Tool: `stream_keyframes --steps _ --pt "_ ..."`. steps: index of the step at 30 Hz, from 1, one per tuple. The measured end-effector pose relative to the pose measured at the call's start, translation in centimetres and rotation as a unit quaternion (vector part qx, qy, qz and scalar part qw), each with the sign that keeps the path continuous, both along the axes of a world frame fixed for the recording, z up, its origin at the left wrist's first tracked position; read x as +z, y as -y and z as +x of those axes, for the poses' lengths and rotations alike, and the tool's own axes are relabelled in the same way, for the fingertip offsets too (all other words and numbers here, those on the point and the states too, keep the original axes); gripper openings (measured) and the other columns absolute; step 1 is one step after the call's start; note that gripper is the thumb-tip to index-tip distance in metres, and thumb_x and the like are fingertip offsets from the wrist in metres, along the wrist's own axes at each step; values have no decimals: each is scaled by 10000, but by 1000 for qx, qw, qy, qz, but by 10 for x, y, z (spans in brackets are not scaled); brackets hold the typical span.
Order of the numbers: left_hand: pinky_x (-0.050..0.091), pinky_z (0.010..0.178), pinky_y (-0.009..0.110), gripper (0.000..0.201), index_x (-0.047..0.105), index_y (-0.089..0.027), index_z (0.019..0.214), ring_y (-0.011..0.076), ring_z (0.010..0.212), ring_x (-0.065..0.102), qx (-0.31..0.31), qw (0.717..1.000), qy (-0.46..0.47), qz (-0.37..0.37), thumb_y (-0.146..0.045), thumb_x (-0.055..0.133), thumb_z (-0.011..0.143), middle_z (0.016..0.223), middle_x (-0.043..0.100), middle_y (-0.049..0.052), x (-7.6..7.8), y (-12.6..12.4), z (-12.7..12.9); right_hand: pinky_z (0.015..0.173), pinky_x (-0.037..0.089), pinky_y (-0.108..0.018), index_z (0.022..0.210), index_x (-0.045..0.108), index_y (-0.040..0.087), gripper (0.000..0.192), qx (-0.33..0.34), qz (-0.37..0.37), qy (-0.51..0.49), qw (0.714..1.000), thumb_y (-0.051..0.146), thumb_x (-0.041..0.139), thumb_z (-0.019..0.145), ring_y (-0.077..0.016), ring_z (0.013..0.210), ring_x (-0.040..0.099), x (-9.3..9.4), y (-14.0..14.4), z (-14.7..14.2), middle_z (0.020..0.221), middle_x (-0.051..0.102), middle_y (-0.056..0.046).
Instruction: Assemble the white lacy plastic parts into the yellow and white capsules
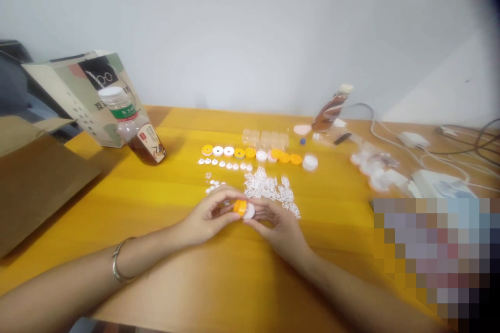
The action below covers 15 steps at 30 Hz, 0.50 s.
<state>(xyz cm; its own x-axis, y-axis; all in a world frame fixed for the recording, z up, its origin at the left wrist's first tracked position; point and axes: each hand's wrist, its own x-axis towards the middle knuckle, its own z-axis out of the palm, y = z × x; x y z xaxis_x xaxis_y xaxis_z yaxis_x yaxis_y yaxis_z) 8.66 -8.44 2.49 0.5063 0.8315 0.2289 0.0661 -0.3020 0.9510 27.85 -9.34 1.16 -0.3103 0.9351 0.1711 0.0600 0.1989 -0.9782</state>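
Bright, even indoor light, source out of frame. Soft shadow right of bottle (135, 127) on worktop (187, 270). Picture soft overall, small parts blurred. Dark vignette at top-right corner. Wide-lens bend at edges. Pixelated block at lower right.

One head-worn view, forward and down, close over yellow table (164, 250).

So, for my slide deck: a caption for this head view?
Both hands hold an orange disc against a white disc above the yellow table.
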Motion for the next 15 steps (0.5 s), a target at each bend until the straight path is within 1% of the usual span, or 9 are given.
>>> stream_keyframes --steps 3,6,15 --pt "393 911 352 285 521 -205 1123 191 1027 484 7 996 -45 73 -181 514 839 1075 513 89 1 3 1 780 557 -325 961 609 231 239 12 15 21 1000 214 650 726 -157 769 665 0 1 0 850 687 -14" --pt "395 905 357 306 513 -212 1138 190 1011 496 23 989 -80 120 -158 508 837 1071 530 86 0 6 2 784 556 -327 981 610 234 244 19 21 32 999 223 639 739 -160 777 665 0 1 0 874 691 -17" --pt "418 869 348 349 484 -221 1163 197 991 512 61 978 -116 160 -170 536 822 1068 548 87 -6 11 2 809 554 -351 987 612 253 241 18 24 42 999 229 634 748 -171 802 672 -4 2 1 901 699 -12"
